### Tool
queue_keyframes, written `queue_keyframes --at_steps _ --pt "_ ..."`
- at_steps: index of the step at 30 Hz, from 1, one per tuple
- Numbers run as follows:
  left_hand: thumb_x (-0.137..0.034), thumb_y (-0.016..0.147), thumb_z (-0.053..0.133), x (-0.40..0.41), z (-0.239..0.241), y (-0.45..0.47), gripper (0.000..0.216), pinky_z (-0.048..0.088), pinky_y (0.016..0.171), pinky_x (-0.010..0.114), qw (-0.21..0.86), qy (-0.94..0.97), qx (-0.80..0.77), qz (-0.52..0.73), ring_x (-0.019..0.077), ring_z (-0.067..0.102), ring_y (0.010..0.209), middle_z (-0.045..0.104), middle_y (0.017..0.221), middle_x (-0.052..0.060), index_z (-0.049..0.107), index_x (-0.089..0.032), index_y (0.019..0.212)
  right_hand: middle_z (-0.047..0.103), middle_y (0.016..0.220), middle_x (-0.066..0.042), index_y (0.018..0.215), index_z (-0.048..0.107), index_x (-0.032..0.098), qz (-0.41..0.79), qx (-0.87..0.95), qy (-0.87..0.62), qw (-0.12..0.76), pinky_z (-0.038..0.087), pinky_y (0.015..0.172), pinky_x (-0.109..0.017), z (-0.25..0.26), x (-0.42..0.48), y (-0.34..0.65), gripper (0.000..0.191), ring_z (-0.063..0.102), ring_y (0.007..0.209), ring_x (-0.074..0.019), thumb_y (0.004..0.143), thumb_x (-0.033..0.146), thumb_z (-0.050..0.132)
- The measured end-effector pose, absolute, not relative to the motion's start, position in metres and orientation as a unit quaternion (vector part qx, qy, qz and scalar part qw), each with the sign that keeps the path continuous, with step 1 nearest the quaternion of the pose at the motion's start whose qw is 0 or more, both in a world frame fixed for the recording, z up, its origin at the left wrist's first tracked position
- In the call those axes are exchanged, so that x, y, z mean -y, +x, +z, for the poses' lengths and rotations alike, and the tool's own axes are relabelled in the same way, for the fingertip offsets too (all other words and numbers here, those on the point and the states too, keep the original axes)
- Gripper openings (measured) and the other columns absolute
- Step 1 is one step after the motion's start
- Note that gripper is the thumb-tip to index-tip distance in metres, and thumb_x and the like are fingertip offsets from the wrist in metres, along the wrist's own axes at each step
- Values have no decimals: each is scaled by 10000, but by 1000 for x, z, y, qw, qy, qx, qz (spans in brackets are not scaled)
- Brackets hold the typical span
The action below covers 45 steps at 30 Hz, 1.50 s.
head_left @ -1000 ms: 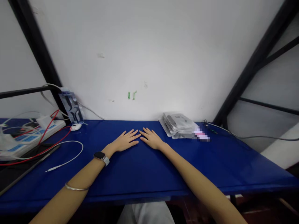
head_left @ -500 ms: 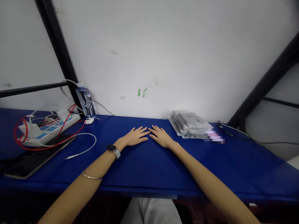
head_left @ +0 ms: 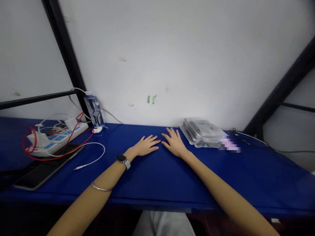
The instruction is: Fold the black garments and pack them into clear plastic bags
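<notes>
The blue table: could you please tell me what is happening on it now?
A person's left hand and right hand are spread palm-down, close together, on or just over the blue table. Neither holds anything. A stack of grey packages lies to the right of the right hand. On the left are a bottle and a power strip.

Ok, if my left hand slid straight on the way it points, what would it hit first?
Probably your right hand, just ahead in that line, though the exact gap and height are hard to judge.
</notes>
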<state>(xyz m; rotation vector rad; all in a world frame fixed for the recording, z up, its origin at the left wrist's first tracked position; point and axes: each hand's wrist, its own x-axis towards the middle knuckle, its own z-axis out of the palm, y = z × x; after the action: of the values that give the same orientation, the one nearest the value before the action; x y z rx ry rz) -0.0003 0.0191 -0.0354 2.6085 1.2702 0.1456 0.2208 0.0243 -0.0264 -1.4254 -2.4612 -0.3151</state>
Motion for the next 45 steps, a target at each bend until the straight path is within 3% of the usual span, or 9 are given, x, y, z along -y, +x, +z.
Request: queue_keyframes --at_steps 4,7,11,16,25,29,36,41,45 --pt "-603 956 212 -14 -28 0 584 84 1141 594 127 889 -437 42 255 74 1473 147 1597 8 271 -351 1480 351 1488 -226 1333 511 115 -283 743 -565 222 196 1097 -577 4 -25 251 450 240 1405 -375 915 277 475" --pt "-601 957 211 -12 -25 1 584 77 1144 586 133 888 -439 38 254 70 1474 145 1598 6 271 -349 1481 446 1379 -294 1294 514 37 -324 648 -657 208 271 1033 -582 13 -24 278 491 354 1315 -430 867 280 530" --pt "-596 958 219 -14 -26 1 578 83 1144 581 132 887 -441 33 259 71 1473 143 1598 9 277 -351 1478 561 1235 -294 1152 595 21 -292 610 -723 140 391 919 -492 9 -20 290 350 506 1166 -397 856 145 457" --pt "-611 952 213 -15 -30 -2 579 95 1135 590 132 891 -432 43 272 92 1470 152 1597 11 273 -371 1475 570 1247 -248 1206 584 59 -258 641 -707 152 406 911 -442 15 -17 284 401 540 1125 -351 870 72 367" --pt "-659 844 473 -18 -33 0 843 178 1110 551 -32 832 -496 248 355 129 1434 132 1596 119 186 -239 1516 571 1325 -116 1310 551 198 -54 903 -387 180 393 1017 -360 -7 -1 230 407 530 1201 -213 957 177 348" --pt "-633 863 466 -19 -34 0 700 185 1107 545 -23 875 -445 189 334 233 1399 292 1554 66 316 -312 1466 503 1393 -123 1363 459 193 -34 939 -277 200 377 1036 -376 -22 3 211 432 439 1293 -197 934 168 420" --pt "-500 939 400 -21 -34 -2 515 242 1095 524 2 876 -461 142 306 295 1376 378 1514 42 412 -298 1412 613 1011 -85 1008 576 160 -103 871 -448 173 450 803 -286 -18 0 219 162 578 919 -187 888 120 476" --pt "-411 944 429 -12 -27 2 481 197 1113 522 -31 889 -425 166 279 330 1353 418 1483 57 405 -296 1410 596 984 -58 946 549 170 -53 865 -457 202 448 715 -251 -21 2 218 73 582 768 -142 919 236 533" --pt "-395 925 485 -6 -21 9 346 226 1085 488 -62 907 -363 207 248 452 1226 578 1297 68 561 -264 1237 609 948 -68 928 547 171 -19 892 -390 228 462 723 -266 -25 4 213 48 597 798 -160 922 212 525"
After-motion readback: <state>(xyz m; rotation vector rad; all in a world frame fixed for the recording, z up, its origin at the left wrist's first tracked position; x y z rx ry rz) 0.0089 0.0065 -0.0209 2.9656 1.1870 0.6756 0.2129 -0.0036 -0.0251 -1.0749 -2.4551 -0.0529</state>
